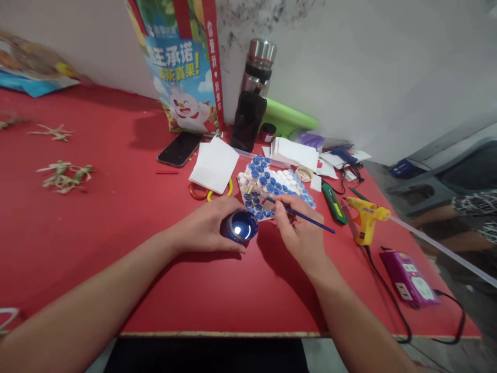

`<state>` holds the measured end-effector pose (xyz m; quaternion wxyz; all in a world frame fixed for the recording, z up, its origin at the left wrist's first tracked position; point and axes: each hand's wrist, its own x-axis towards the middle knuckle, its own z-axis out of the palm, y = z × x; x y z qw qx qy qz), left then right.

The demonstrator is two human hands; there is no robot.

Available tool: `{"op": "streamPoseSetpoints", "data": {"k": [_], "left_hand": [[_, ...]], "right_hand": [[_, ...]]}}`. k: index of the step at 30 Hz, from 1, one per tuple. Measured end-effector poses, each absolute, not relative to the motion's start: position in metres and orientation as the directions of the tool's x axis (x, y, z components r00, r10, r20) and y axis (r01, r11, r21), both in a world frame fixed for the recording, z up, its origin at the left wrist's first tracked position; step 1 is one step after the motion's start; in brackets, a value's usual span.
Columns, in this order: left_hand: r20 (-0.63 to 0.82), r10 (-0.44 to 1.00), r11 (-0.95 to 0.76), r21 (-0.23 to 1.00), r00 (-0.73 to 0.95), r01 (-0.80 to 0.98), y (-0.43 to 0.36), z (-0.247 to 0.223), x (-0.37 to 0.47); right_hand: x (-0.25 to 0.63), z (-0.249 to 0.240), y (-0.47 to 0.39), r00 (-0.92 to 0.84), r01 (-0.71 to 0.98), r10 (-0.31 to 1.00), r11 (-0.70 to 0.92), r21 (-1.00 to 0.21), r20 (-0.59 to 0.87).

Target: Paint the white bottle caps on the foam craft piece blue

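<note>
Craft panel [287, 179] flat on the red table [217, 295], just beyond my hands. My left hand [212, 223] is curled round a small cup [243, 226] of dark blue liquid, near the panel's close edge; my right hand [303, 233] pinches a thin brush [310, 219], bristles over the panel's left part. Whether they touch, I can't tell.

Risks, my judgement: the cup is round and open; a tilt or a knock from my right wrist could send blue across the pale bumps. An overloaded brush could drip onto white ones, and a sleeveless forearm low over wet patches could smear them. Loose white paper [217, 166] left of the panel would likely soak up any splash.

Materials: panel crowded with small rounded knobs, some blue with swirled, streaky faces, others matt white. Cup looks clear-walled, liquid glossy under the light. Brush handle slim, smooth, blue. Tabletop smooth, faintly shiny. Right of the panel, a hard yellow glue gun [367, 217].
</note>
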<state>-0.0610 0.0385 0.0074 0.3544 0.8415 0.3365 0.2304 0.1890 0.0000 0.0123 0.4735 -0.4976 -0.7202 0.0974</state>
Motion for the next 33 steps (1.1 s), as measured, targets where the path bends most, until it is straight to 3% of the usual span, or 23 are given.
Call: {"op": "streamPoseSetpoints", "data": {"k": [8,15,33], "left_hand": [[0.147,0.727,-0.524,0.75,0.671,0.403,0.0378,0.0104,-0.0606],[0.155,0.729,-0.527,0.749,0.666,0.402,0.0374,0.0093,-0.0603],[0.157,0.73,-0.528,0.748,0.666,0.402,0.0386,0.0064,-0.06]], "right_hand": [[0.1866,0.0109,0.004,-0.163,0.663,0.782,0.539,-0.52,0.602],[0.1873,0.0117,0.0019,-0.144,0.65,0.795,0.524,-0.55,0.589],[0.1836,0.0048,0.0061,-0.193,0.654,0.753,0.577,-0.49,0.629]]}}
